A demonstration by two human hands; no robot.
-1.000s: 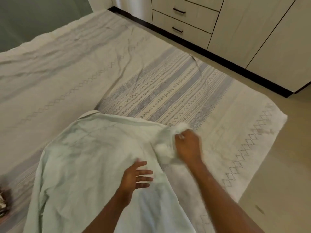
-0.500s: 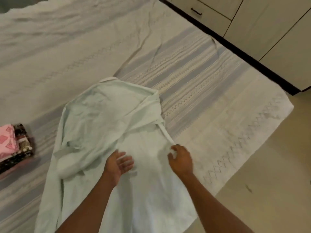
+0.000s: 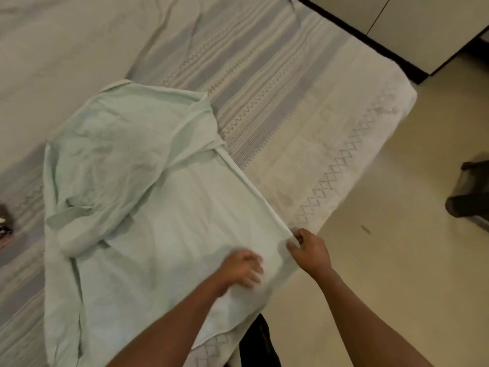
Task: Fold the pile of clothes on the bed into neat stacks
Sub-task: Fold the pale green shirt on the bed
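The right hand (image 3: 308,250) pinches the near edge of the shirt (image 3: 148,197); its length runs away up-left from that hand; the left hand (image 3: 242,268), just beside, rests on the cloth, too blurred to tell its fingers.

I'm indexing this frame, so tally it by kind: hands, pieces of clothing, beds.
Hands: 2, the left hand and the right hand
Clothing: 2, a green shirt and a dark patterned piece, mostly cut off at the left edge
Beds: 1, the bed
Total: 5
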